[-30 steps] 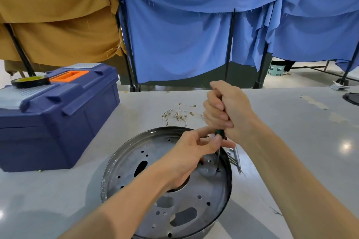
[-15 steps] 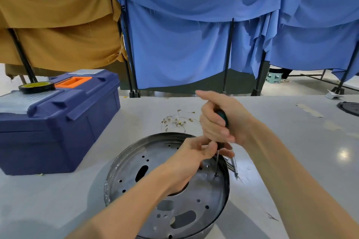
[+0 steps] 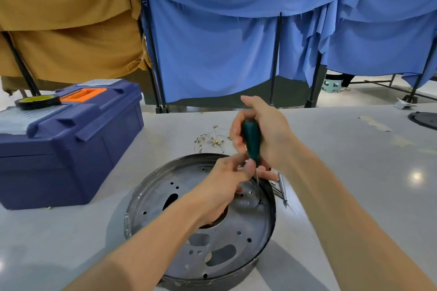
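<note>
i see the round metal pan [image 3: 165,198] sitting on the worktop [image 3: 354,160] close to the near edge, its dark rim running round under both forearms. my right hand [image 3: 264,134] wraps the green handle of the screwdriver [image 3: 251,142], fingers curled on its left side and palm behind it. my left hand [image 3: 220,186] reaches over the pan and pinches the tool with thumb and forefinger just where the handle meets the thin shaft. the shaft stands near upright, and its tip rests in a small hole [image 3: 260,201] just inside the pan's right rim.

room is tight on the right of the rim – a few slim metal tools [image 3: 281,186] lie just beside it. behind the pan a scatter of small wire terminals [image 3: 212,139] lies near the right hand. the blue toolbox [image 3: 71,149] stands well to the left with a tape roll [image 3: 37,101] on its lid; bare worktop lies between it and the pan. to the right the worktop runs open as far as a dark disc [image 3: 425,119] at the edge of view.

against a second ago, the right hand has changed its hold – the fist then hid the handle, now most of the green shows. the tip stays at the same hole and the left pinch has not moved.
</note>
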Tool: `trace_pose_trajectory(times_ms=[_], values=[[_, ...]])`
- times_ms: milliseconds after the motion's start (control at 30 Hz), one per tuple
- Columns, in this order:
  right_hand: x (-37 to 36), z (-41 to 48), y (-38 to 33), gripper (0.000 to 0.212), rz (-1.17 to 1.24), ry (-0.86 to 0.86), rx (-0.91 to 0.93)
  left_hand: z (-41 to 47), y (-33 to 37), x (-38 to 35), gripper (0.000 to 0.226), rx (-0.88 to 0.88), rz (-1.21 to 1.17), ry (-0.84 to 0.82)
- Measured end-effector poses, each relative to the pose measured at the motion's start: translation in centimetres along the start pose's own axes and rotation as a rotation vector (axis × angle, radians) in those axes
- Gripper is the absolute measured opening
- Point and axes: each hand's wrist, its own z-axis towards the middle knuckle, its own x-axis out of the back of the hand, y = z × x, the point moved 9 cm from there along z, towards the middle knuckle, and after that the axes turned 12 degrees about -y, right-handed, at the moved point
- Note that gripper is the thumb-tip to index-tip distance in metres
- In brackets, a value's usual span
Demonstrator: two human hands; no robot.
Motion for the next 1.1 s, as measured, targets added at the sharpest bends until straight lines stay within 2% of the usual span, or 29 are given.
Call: trace_pose_trajectory(times_ms=[33, 100, 167, 233, 300, 400, 467, 533, 567, 633, 700, 767, 800, 867, 933, 1033, 1100], values=[[-0.6, 0.2, 0.1, 0.066, 0.020, -0.157, -0.070, 0.0, -0.1, -0.2, 0.022, 0.018, 0.012, -0.024], [-1.2, 0.2, 0.1, 0.066, 0.026, -0.328, -0.102, 0.1, -0.3, -0.4, 0.027, 0.042, 0.023, -0.065], [-1.1, 0.4, 0.3, 0.065, 0.038, -0.309, -0.065, 0.1, -0.3, -0.3, 0.029, 0.040, 0.012, -0.074], [0.1, 0.5, 0.2, 0.061, 0.007, -0.108, 0.026, 0.0, -0.3, -0.1, 0.030, 0.021, -0.007, -0.074], [2.2, -0.5, -0.5, 0.058, -0.006, 0.170, 0.155, 0.3, -0.2, -0.3, 0.035, 0.003, -0.016, -0.075], [4.1, -3.4, -1.4, 0.068, -0.095, 0.560, 0.354, 0.7, 0.0, -0.5, 0.026, -0.031, 0.015, -0.042], [3.5, -4.8, -1.4, 0.072, -0.179, 0.654, 0.422, 0.7, -0.1, -0.6, 0.021, -0.045, 0.020, -0.034], [2.8, -4.6, -1.2, 0.069, -0.187, 0.581, 0.398, 0.3, 0.1, -0.6, 0.023, -0.040, 0.026, -0.027], [2.6, -3.8, -1.2, 0.065, -0.160, 0.480, 0.330, 0.1, 0.2, -0.5, 0.023, -0.030, 0.024, -0.016], [1.6, -1.7, -1.1, 0.063, -0.099, 0.179, 0.120, 0.1, 0.2, -0.6, 0.025, 0.000, 0.033, -0.016], [0.5, -0.6, -1.2, 0.067, -0.072, -0.097, -0.014, 0.2, -0.1, -0.7, 0.026, 0.027, 0.064, -0.040], [-0.4, -0.4, -1.1, 0.068, -0.060, -0.248, -0.037, 0.2, -0.3, -0.5, 0.027, 0.023, 0.047, -0.048], [-0.7, -0.2, -1.0, 0.068, -0.053, -0.259, -0.017, 0.1, -0.2, -0.5, 0.027, 0.013, 0.027, -0.054], [0.1, 0.0, -0.8, 0.066, -0.036, -0.116, 0.043, 0.2, -0.1, -0.6, 0.027, -0.005, 0.005, -0.078], [1.9, -0.4, -1.3, 0.063, -0.096, 0.169, 0.156, 0.5, 0.2, -1.0, 0.025, -0.019, 0.003, -0.094], [3.0, -2.7, -2.1, 0.069, -0.341, 0.622, 0.306, 0.8, 0.3, -0.8, 0.020, -0.051, 0.023, -0.030], [2.6, -3.6, -1.9, 0.071, -0.362, 0.702, 0.368, 0.7, 0.1, -0.5, 0.024, -0.038, 0.032, 0.011]])
